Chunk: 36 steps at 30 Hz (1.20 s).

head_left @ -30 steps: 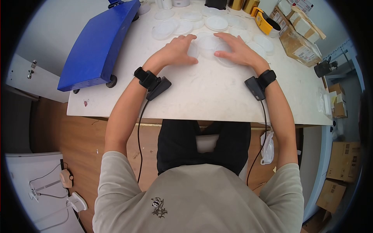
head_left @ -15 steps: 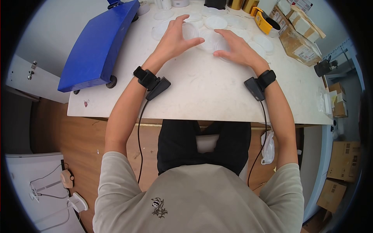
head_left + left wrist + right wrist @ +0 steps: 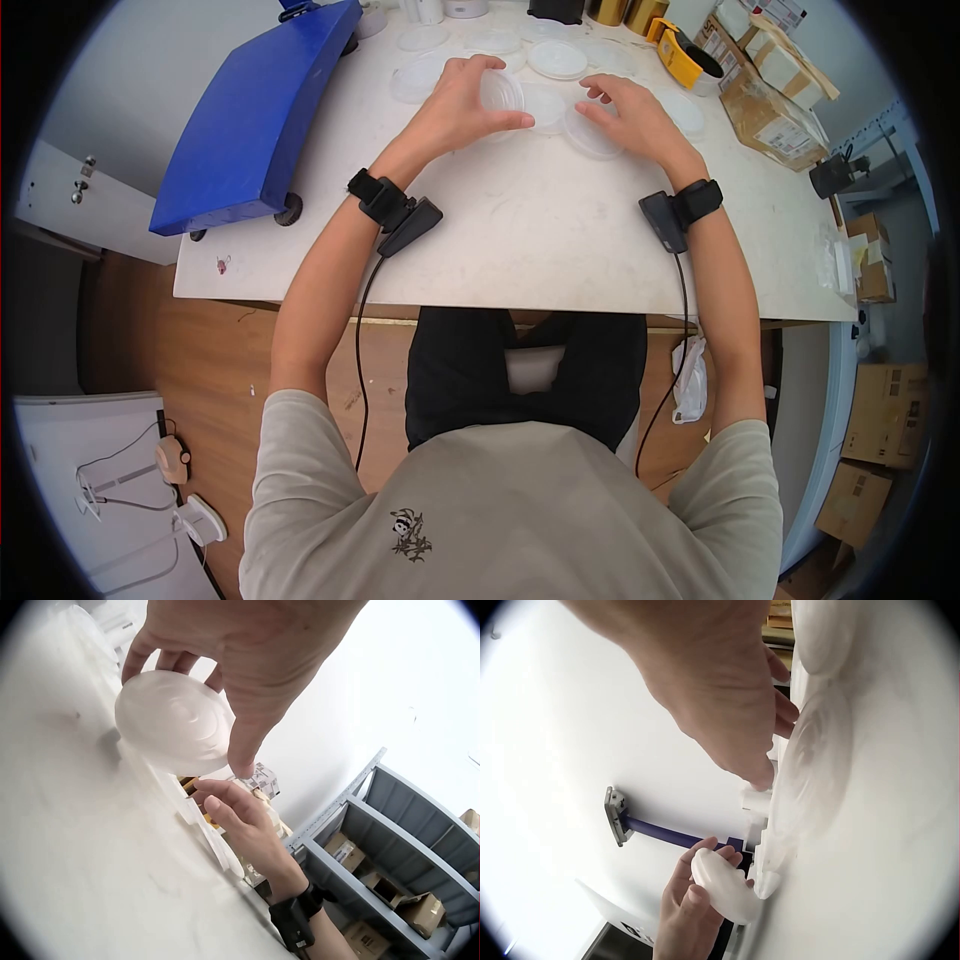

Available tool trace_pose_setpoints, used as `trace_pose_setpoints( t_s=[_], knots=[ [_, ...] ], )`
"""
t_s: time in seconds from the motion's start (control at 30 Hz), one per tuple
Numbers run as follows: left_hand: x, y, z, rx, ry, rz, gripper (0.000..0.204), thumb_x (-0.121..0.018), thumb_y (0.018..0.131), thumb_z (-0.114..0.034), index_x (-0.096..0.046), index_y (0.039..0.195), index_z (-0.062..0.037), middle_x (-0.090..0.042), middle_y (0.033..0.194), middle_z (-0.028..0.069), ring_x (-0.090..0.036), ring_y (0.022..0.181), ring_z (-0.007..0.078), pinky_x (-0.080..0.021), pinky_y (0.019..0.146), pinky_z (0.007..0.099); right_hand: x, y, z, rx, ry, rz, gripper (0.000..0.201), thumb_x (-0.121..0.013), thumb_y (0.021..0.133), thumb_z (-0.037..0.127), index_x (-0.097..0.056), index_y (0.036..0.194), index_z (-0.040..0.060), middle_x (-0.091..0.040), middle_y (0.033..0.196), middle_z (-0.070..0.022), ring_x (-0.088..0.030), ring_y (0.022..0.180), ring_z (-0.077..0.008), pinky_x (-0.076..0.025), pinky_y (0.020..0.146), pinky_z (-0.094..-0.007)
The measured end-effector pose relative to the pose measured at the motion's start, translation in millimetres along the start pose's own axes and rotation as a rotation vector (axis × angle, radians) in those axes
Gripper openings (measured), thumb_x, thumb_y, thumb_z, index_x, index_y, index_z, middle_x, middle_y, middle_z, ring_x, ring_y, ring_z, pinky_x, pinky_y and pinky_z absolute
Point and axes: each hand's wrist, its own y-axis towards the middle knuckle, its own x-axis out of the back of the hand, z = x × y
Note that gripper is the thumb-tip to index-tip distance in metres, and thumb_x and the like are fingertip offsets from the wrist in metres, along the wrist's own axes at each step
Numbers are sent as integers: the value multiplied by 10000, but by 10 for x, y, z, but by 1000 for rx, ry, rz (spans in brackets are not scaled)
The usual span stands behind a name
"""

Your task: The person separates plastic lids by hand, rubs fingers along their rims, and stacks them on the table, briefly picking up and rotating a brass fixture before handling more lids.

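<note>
My left hand (image 3: 455, 115) grips a round translucent plastic lid (image 3: 503, 92) by its edge, thumb on one side and fingers on the other. In the left wrist view the lid (image 3: 174, 721) shows ringed ridges and is tilted, raised over the table. My right hand (image 3: 640, 125) is beside another clear lid (image 3: 592, 140) that lies on the table. Its fingers are loosely bent, with the fingertips right at that lid's rim in the right wrist view, and nothing shows between them. A further lid (image 3: 545, 108) lies between the two hands.
Several more translucent lids lie across the back of the white table (image 3: 500, 230), one being a whiter lid (image 3: 557, 60). A blue platform on wheels (image 3: 255, 115) stands at the left. Yellow tape (image 3: 677, 58) and taped cardboard boxes (image 3: 770, 110) stand at the back right.
My left hand has moved up with a lid in its grip, then slightly back to the right. My right hand has shifted right and its fingers have bent more.
</note>
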Motion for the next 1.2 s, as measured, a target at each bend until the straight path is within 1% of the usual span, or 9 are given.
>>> trace_pose_setpoints(
  t_s=[0.23, 0.33, 0.4, 0.63, 0.83, 0.9, 0.93, 1.0, 1.2],
  knots=[
    [-10, -5, 30, 55, -1, 99, 929, -848, 672, -488, -453, 1364, -11, -469, 1326, 289, -501, 1236, 385, -489, 960, 426, 62, -31, -49, 61, 11, 145, 561, -698, 828, 422, -611, 1220, 30, -651, 1183, -171, -621, 1088, -300, -484, 942, -373],
    [-32, -17, 80, 14, 35, 75, 857, -820, 729, -455, -456, 1375, -26, -505, 1316, 254, -531, 1210, 356, -512, 920, 417, 49, -30, -47, 81, 36, 173, 582, -731, 808, 353, -577, 1270, 34, -619, 1237, -169, -602, 1117, -292, -464, 987, -370],
    [-19, -17, 88, 128, 55, 147, 821, -813, 740, -412, -466, 1365, -8, -533, 1291, 266, -533, 1212, 359, -494, 943, 414, 52, -31, -40, 70, 79, 167, 622, -753, 791, 338, -552, 1297, 38, -611, 1249, -176, -596, 1137, -298, -458, 1002, -379],
    [51, -27, 45, 190, 92, 181, 758, -807, 743, -340, -489, 1350, -14, -545, 1286, 294, -528, 1230, 368, -457, 985, 405, 70, -9, -43, -13, 80, 100, 545, -737, 828, 283, -562, 1292, 58, -656, 1133, -170, -625, 1047, -294, -482, 941, -374],
    [65, -7, -6, 149, -130, 28, 567, -766, 806, -181, -538, 1313, -65, -605, 1112, 143, -579, 1014, 206, -493, 890, 339, 40, 25, -128, 80, 126, -47, 388, -693, 870, 247, -617, 1193, 45, -696, 1018, -173, -661, 955, -308, -511, 859, -369],
    [71, 16, -6, 112, -305, -6, 476, -719, 841, -86, -554, 1286, -68, -596, 1045, 52, -547, 932, 127, -494, 857, 288, 48, 39, -121, 84, 190, -78, 321, -679, 886, 215, -634, 1154, 44, -687, 906, -129, -655, 862, -249, -510, 806, -330],
    [69, 28, 2, 112, -305, -6, 476, -719, 841, -86, -554, 1286, -68, -596, 1045, 52, -547, 932, 127, -494, 857, 288, 57, 45, -123, 83, 190, -78, 321, -679, 886, 215, -634, 1154, 44, -687, 906, -129, -655, 862, -249, -510, 806, -330],
    [62, 41, 20, 91, -374, -10, 442, -691, 851, -34, -561, 1271, -68, -604, 1064, 28, -546, 944, 107, -485, 874, 268, 74, 55, -124, 68, 287, -60, 256, -663, 900, 184, -655, 1115, 45, -659, 837, -67, -632, 821, -155, -496, 769, -278],
    [73, 34, 4, 151, -505, -6, 415, -659, 871, -33, -561, 1273, -58, -622, 1112, 40, -578, 967, 110, -467, 895, 264, 77, 84, -157, 98, 591, -64, 221, -648, 926, 195, -678, 1092, 53, -669, 916, 5, -615, 855, -70, -483, 793, -221]
  ],
)
